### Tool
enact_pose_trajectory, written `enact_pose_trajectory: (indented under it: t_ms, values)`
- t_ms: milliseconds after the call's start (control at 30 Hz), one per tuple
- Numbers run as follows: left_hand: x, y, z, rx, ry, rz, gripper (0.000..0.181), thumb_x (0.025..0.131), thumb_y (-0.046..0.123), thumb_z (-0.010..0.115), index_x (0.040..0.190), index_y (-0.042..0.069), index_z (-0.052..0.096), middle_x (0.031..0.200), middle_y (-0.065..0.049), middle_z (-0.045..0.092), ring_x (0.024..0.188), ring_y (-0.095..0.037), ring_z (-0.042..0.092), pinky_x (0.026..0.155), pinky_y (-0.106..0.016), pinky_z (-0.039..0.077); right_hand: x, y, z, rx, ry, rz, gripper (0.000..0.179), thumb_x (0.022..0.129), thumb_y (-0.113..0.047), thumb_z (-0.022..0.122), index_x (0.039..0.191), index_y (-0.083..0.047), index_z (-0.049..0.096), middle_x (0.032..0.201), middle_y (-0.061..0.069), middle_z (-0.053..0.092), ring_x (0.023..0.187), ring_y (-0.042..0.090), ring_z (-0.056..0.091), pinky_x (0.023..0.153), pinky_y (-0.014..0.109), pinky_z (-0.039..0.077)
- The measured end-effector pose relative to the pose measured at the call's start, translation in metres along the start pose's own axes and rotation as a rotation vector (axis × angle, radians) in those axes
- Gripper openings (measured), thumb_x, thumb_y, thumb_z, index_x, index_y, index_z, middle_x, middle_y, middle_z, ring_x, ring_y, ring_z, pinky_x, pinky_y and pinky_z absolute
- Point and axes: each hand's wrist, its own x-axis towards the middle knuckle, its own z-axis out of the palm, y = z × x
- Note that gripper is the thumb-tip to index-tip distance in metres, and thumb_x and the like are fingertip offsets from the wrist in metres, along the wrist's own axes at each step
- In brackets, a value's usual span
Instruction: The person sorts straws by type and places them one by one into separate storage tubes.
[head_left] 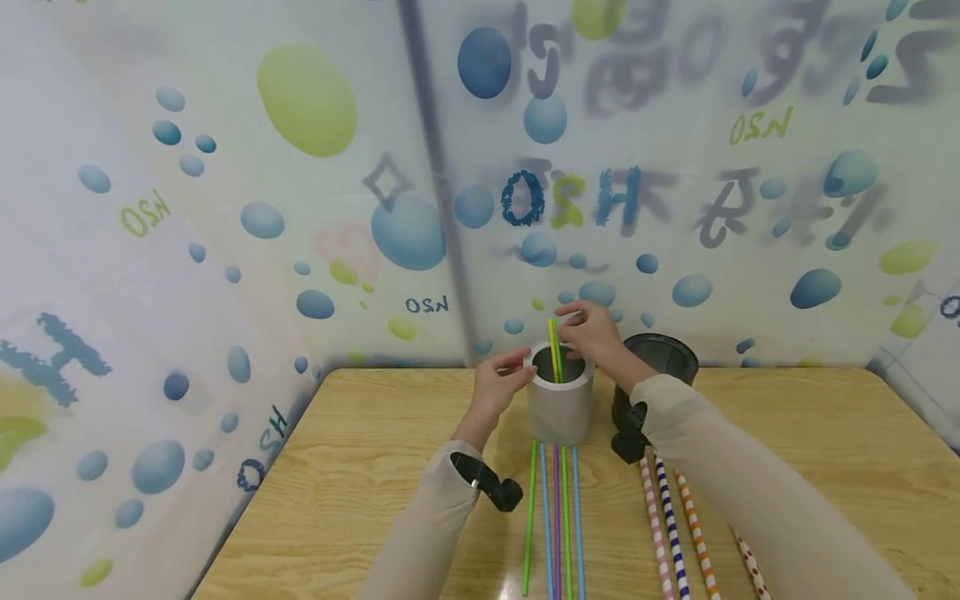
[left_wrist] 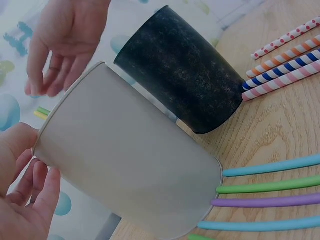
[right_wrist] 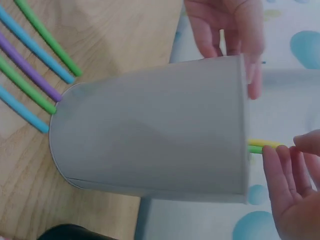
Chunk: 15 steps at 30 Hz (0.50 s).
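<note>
Got the left hand lightly touching the grey cup by the tabletop's far edge, right hand relaxed, seemingly pinching nothing, beside the yellow and green straws inside, so steady gently and let straws settle upright.

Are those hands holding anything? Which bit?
The left hand touches the grey container at its rim. Whether the right hand grips the yellow and green straws near their tops is unclear.

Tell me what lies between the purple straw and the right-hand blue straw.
A green straw lies between the purple straw and that blue straw, as the head view shows.
</note>
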Motion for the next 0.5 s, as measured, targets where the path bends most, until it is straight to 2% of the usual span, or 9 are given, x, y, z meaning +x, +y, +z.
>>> enact_pose_trajectory:
  t_ms: [167, 400, 500]
  values:
    - [0.002, -0.001, 0.000, 0.009, -0.001, -0.002, 0.035, 0.083, 0.004, 0.064, 0.116, -0.006, 0.059, 0.112, -0.023, 0.055, 0.087, -0.017, 0.052, 0.077, -0.028, 0.050, -0.009, -0.004, -0.010, 0.004, -0.072, -0.055, 0.032, 0.087, -0.006, 0.056, 0.118, 0.002, 0.054, 0.096, 0.017, 0.054, 0.091, 0.036, 0.056, 0.065, 0.040, 0.055]
    - [0.019, -0.025, -0.001, -0.002, 0.018, 0.005, 0.035, 0.080, 0.007, 0.068, 0.114, -0.001, 0.063, 0.108, -0.017, 0.059, 0.085, -0.014, 0.051, 0.074, -0.025, 0.049, -0.027, 0.001, -0.022, -0.029, -0.163, -0.085, 0.032, 0.087, -0.007, 0.059, 0.117, 0.003, 0.054, 0.100, 0.018, 0.054, 0.090, 0.035, 0.056, 0.064, 0.040, 0.055]
    - [0.021, -0.030, 0.000, 0.012, 0.033, 0.005, 0.034, 0.080, 0.009, 0.069, 0.113, 0.003, 0.064, 0.107, -0.013, 0.060, 0.087, -0.015, 0.052, 0.074, -0.025, 0.049, -0.037, 0.006, -0.027, -0.026, -0.203, -0.101, 0.033, 0.087, -0.008, 0.058, 0.118, 0.004, 0.053, 0.100, 0.018, 0.054, 0.091, 0.036, 0.056, 0.066, 0.044, 0.054]
